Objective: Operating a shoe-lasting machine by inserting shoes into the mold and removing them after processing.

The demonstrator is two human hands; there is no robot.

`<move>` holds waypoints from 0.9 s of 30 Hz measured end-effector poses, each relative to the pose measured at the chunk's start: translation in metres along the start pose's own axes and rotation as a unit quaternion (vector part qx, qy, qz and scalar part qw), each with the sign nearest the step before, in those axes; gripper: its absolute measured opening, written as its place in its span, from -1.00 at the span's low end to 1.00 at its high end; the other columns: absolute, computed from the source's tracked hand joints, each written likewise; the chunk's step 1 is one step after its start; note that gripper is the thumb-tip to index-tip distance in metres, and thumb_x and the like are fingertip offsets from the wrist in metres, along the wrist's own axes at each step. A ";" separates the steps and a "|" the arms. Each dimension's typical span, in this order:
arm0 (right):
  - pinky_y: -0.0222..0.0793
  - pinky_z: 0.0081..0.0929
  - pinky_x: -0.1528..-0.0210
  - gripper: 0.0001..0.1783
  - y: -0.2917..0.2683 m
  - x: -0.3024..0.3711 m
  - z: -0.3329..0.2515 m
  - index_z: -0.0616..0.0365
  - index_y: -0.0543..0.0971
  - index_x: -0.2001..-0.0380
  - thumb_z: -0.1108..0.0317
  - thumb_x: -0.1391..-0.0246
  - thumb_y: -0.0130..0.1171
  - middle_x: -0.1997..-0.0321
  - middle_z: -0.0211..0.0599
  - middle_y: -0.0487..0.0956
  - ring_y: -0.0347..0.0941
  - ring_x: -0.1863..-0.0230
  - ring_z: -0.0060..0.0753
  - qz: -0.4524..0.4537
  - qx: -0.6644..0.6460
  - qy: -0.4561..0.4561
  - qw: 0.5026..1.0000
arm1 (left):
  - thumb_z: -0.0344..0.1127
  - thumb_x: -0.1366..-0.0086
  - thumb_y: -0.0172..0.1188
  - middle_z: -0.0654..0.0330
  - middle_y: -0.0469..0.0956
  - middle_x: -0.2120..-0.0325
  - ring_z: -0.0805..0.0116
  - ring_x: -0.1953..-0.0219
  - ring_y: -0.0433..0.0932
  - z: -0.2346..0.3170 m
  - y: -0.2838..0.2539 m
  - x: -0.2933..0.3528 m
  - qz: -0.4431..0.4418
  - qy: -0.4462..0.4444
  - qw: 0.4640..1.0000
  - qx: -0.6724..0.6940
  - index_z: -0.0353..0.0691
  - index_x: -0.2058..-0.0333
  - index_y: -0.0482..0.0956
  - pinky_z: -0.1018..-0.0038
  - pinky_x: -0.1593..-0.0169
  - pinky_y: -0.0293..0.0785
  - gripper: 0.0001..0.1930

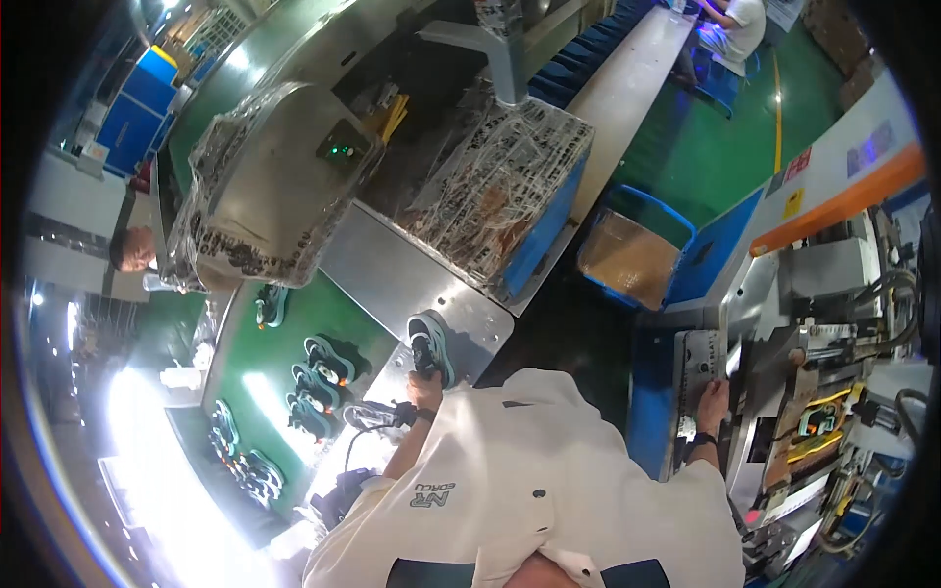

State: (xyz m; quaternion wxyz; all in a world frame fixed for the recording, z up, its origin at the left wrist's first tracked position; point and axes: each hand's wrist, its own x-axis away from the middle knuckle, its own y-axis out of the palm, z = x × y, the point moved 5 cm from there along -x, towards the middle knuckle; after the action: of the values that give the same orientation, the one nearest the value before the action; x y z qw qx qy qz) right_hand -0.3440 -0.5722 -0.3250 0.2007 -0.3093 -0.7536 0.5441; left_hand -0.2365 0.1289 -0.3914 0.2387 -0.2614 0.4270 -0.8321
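Note:
A dark sneaker with a pale blue-green sole [428,343] is held in my left hand [425,389], its fingers closed round one end of the shoe. It is at the near end of a bare metal table [368,269]. Over on the right, my right hand [713,404] lies against the white printed cover [698,363] on top of a blue machine part, holding nothing that I can see. Beside that hand, another shoe [818,421] sits inside the machine [784,461], between yellow parts.
Several similar shoes [314,387] lie on a green surface at the left. A plastic-wrapped machine hood [270,186] and a wrapped blue box [500,186] stand ahead. A blue-framed chair [632,255] is at the right of the conveyor [637,78]. Another person [730,29] sits far off.

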 end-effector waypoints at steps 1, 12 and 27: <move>0.36 -0.09 0.13 -0.82 0.004 -0.002 -0.006 0.22 0.45 0.22 0.32 -0.21 0.06 0.25 0.01 0.54 0.47 0.16 0.13 -0.005 0.000 -0.011 1.000 | -0.09 0.10 0.41 -0.12 0.59 0.44 -0.17 0.29 0.58 0.001 -0.002 0.000 0.006 -0.011 1.000 0.002 -0.36 0.38 0.46 0.06 0.18 0.47 -0.53; 0.35 -0.15 0.06 -0.79 0.005 -0.007 -0.011 0.19 0.44 0.15 0.34 -0.19 0.06 0.19 -0.04 0.52 0.46 0.10 0.04 0.030 0.041 0.014 0.999 | 0.01 0.25 0.44 -0.16 0.63 0.41 -0.09 0.29 0.64 -0.033 0.011 -0.031 -0.026 -0.008 0.998 -0.065 -0.42 0.36 0.57 0.11 0.17 0.54 -0.41; 0.42 -0.39 -0.05 -0.70 -0.093 -0.119 -0.474 0.26 0.47 -0.01 0.32 -0.31 0.04 -0.01 -0.17 0.57 0.50 -0.03 -0.29 0.058 -0.310 -0.357 0.879 | -0.32 -0.02 0.32 0.10 0.50 0.74 0.31 0.68 0.53 0.025 -0.066 -0.064 -0.040 -0.160 0.899 0.405 -0.46 0.56 0.57 0.39 0.65 0.41 -0.75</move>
State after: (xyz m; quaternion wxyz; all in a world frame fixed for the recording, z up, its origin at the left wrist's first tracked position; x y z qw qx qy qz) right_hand 0.0220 -0.3439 -0.0782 -0.2202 -0.1830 -0.8851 0.3670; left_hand -0.1839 0.1879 -0.3388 0.3553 -0.2890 -0.0016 -0.8889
